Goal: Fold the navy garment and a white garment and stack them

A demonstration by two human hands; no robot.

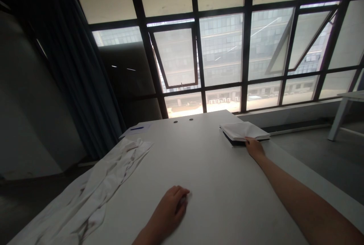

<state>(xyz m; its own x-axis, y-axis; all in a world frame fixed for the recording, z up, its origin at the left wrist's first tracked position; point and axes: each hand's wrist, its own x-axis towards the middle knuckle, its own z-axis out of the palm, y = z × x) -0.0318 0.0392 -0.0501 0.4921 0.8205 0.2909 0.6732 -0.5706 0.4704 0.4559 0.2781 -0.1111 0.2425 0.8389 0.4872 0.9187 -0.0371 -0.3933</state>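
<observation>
We count two bare hands at the long white table [196, 161]: our left hand [169, 211] lies curled on its near surface, fingers drawn in, and whether it holds anything small we cannot tell. Our right hand [254, 149] reaches the table's far right edge, fingers together against one folded white cloth [244, 130], though we cannot tell if they grip it. The cloth sits on one dark flat board [231, 141], its edge showing beneath.

Along the table's left side lies one long, crumpled white fabric [96, 192], streaked with dark stains. Beyond it, at the table's far left corner, is one sheet of paper [126, 131] with one blue pen [137, 128] on it. Two small dark round holes [183, 120] mark the table's far end.

Past the table rises a dark-framed window wall [218, 44] with two panes tilted open, a dark curtain [82, 74] at its left. A second white table [351, 95] stands right of ours, on a grey floor [321, 161].
</observation>
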